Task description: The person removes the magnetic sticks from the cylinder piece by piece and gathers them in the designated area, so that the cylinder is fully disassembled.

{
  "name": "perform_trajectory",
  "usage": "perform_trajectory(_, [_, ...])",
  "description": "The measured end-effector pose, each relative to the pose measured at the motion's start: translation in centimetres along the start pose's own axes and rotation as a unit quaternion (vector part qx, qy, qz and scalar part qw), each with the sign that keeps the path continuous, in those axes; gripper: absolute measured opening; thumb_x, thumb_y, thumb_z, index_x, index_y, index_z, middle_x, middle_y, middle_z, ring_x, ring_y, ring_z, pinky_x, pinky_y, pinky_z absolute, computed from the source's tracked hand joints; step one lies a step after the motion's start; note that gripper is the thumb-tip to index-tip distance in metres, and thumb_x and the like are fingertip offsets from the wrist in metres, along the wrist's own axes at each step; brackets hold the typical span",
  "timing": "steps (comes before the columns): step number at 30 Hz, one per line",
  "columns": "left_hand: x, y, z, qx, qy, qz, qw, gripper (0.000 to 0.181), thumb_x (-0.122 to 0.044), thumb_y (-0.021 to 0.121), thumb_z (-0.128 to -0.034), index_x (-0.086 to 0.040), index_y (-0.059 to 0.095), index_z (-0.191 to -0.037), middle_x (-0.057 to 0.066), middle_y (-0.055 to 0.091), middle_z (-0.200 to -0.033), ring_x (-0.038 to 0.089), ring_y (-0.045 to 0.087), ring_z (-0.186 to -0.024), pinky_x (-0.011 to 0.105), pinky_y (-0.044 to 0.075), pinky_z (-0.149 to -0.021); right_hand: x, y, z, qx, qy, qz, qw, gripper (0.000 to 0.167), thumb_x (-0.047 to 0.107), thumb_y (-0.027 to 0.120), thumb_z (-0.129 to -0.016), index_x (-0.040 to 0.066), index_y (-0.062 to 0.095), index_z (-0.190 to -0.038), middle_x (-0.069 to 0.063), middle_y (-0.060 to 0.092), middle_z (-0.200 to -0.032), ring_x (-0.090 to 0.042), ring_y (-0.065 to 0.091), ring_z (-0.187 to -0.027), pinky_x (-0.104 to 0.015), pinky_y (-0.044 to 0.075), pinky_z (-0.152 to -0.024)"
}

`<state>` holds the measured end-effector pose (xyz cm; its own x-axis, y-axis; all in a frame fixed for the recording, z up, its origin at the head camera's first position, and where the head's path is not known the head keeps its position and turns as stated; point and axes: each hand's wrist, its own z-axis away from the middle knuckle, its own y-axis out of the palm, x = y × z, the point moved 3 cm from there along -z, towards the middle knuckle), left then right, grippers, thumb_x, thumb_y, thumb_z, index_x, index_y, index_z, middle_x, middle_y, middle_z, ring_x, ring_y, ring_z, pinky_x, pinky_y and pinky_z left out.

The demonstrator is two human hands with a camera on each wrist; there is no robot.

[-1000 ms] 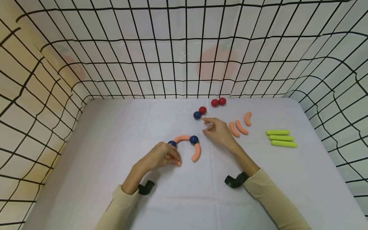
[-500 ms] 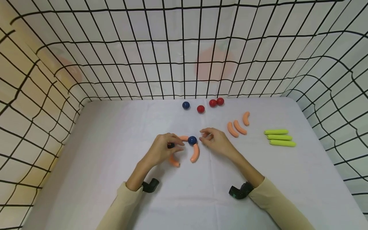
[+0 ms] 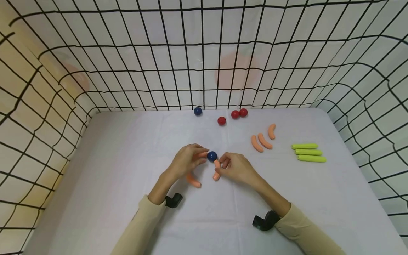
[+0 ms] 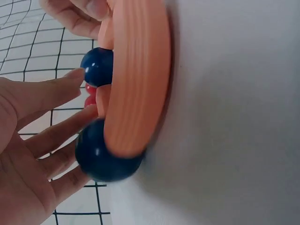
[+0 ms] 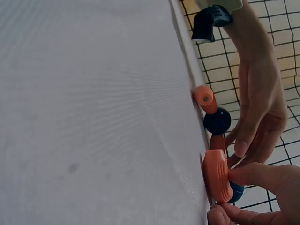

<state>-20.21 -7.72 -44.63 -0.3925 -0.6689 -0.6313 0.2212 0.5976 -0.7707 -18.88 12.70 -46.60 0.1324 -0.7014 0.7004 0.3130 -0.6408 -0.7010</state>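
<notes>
My left hand (image 3: 186, 161) has its thumb and fingertips on either side of the upper curved orange rod (image 3: 201, 155), which joins a blue ball (image 3: 212, 156). Another blue ball (image 4: 103, 152) at that rod's left end is hidden by this hand in the head view. From it a second curved orange rod (image 3: 193, 180) comes down; its near end is free. My right hand (image 3: 239, 169) pinches a third curved orange rod (image 3: 217, 175) between thumb and index finger. That rod's upper end meets the right-hand blue ball, so the pieces form an arch on the table.
A loose blue ball (image 3: 197, 111) lies at the table's back edge by the black wire grid (image 3: 204, 71). Red balls (image 3: 235, 114) lie right of it. Several curved orange rods (image 3: 265, 141) and straight yellow-green rods (image 3: 308, 152) lie to the right.
My left hand has shifted from the lower left rod up to the upper one. My right hand has come down onto the right rod. The loose blue ball has rolled back and left.
</notes>
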Motion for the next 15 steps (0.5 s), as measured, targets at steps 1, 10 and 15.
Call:
perform_trajectory(1, [-0.06,-0.05,0.12,0.000,0.000,-0.004,1.0000,0.037,-0.011,0.081,-0.0900,-0.006,0.075,-0.126,0.012,0.075,-0.122,0.031,0.068,-0.116,0.047,0.056,-0.101,0.01,-0.07,-0.01,0.001,0.000,-0.001,1.0000,0.026,0.028,0.080,-0.088,0.009,0.073,-0.104,0.000,0.069,-0.085,-0.012,0.059,-0.075,-0.026,0.048,-0.066])
perform_trajectory(10, [-0.74,-0.11,0.66,0.029,-0.006,-0.027,0.9992,0.038,-0.012,0.081,-0.0902,-0.007,0.075,-0.127,0.010,0.075,-0.111,0.019,0.068,-0.089,0.029,0.058,-0.074,-0.23,-0.39,-0.07,0.012,-0.066,-0.026,0.9974,0.027,0.010,0.076,-0.090,0.008,0.074,-0.116,-0.004,0.071,-0.096,-0.012,0.061,-0.079,-0.024,0.050,-0.070])
perform_trajectory(15, [-1.02,0.36,0.31,0.033,-0.002,-0.033,0.9989,0.040,-0.012,0.083,-0.0876,-0.009,0.075,-0.127,0.008,0.075,-0.114,0.018,0.067,-0.085,0.027,0.056,-0.073,-0.33,-0.15,-0.01,0.006,-0.126,-0.034,0.9914,0.027,0.003,0.072,-0.092,0.003,0.073,-0.119,-0.009,0.071,-0.102,-0.015,0.063,-0.085,-0.024,0.053,-0.074])
